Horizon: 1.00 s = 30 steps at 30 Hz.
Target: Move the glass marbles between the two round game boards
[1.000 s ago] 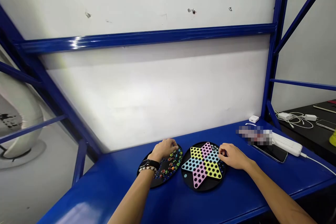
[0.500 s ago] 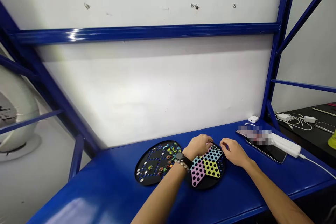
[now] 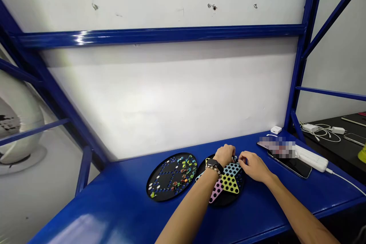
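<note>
A blue desk is carrying a round black board and, just beside it, a star-patterned board.
The right hand is resting at the star-patterned board's far right edge, the left hand leaning over its far side; both are showing curled fingers, though I cannot tell whether they are grasping anything. Colourful marbles are dotting the black board.

A star-shaped game board, pink, yellow and blue with black dots, lies flat and partly covered on a round black tray. Left of it, well clear, a second black tray holds colourful marbles, mostly clustered along its right side.
</note>
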{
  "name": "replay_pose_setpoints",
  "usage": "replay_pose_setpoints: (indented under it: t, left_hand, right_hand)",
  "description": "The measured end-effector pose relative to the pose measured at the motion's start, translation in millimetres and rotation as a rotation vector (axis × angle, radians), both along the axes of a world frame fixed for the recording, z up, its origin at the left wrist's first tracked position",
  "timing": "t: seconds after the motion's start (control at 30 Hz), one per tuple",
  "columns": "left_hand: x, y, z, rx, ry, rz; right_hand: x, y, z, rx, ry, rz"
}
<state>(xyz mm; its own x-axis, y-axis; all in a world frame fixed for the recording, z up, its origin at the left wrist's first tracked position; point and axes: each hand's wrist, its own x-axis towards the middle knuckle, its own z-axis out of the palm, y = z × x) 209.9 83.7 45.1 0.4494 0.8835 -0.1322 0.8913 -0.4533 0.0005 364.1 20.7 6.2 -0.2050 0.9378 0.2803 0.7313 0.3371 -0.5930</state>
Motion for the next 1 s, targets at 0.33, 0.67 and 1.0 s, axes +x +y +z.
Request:
replay_pose_setpoints:
  t: [0.33,0.67,1.0]
  left_hand:
    - [0,-12,-3.0,0.093,0.006,-0.060]
    - [6,-10,0.1,0.089,0.055,-0.069]
    - [-1,-7,-1.8,0.087,0.040,-0.106]
  right_hand:
    - [-1,2,-11.0,-0.067,-0.109,-0.058]
    - [-15,10,-20.7,-0.076,-0.063,-0.092]
    - [-10,33,-30.9,-0.116,0.615,-0.167]
